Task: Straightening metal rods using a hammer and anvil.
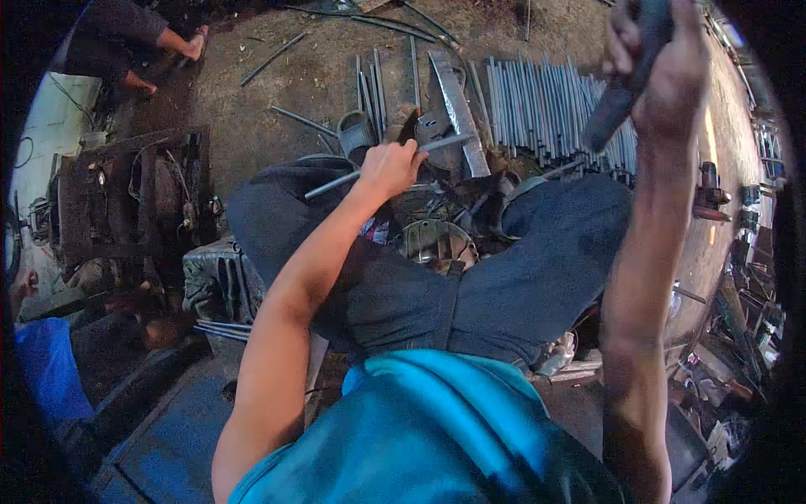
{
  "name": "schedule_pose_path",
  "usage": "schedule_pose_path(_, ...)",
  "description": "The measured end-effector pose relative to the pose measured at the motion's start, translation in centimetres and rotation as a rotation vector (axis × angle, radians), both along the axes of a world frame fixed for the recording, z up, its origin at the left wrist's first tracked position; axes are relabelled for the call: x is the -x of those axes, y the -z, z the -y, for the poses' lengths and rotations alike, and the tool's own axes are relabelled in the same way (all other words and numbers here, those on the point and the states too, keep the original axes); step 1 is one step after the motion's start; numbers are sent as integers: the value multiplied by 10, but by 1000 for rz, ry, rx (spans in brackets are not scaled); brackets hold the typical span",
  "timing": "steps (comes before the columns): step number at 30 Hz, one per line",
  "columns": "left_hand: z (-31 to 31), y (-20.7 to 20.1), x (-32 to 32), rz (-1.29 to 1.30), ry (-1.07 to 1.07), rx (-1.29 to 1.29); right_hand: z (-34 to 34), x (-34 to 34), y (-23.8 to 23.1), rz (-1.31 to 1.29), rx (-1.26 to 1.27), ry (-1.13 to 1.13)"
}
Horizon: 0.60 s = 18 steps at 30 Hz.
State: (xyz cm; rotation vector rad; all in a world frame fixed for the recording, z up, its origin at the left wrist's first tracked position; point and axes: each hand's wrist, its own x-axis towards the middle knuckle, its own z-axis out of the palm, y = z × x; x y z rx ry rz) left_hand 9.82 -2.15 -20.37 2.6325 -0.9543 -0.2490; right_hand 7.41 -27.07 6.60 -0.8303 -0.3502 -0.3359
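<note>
My left hand (390, 172) is closed around a thin grey metal rod (333, 184), held slantwise in front of my knees. The rod's far end passes over a shiny flat metal bar (457, 109); whether they touch cannot be told. Up at the right, my right hand (672, 80) grips a thick dark hammer-like tool (606, 122). Motion blur smears this hand and the tool, and its exact kind is unclear. Between my legs lies a round metal part (437, 242), partly hidden by cloth and clutter.
Beyond my right knee many grey rods (537, 105) lie side by side. Loose rods (273, 59) are scattered farther off. A dark machine frame (126, 193) stands at left, near another person's feet (195, 44). Tools (712, 197) and scrap line the right edge.
</note>
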Motion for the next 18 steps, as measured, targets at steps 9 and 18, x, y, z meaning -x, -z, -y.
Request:
schedule_pose_path(9, -3, 16, -2, -5, 9, 45, -60, 62, 188, -1174, 1365, 370)
schedule_pose_path(18, -9, 2, 5, 43, 83, 61, 14, 10, 77, -527, 698, 373)
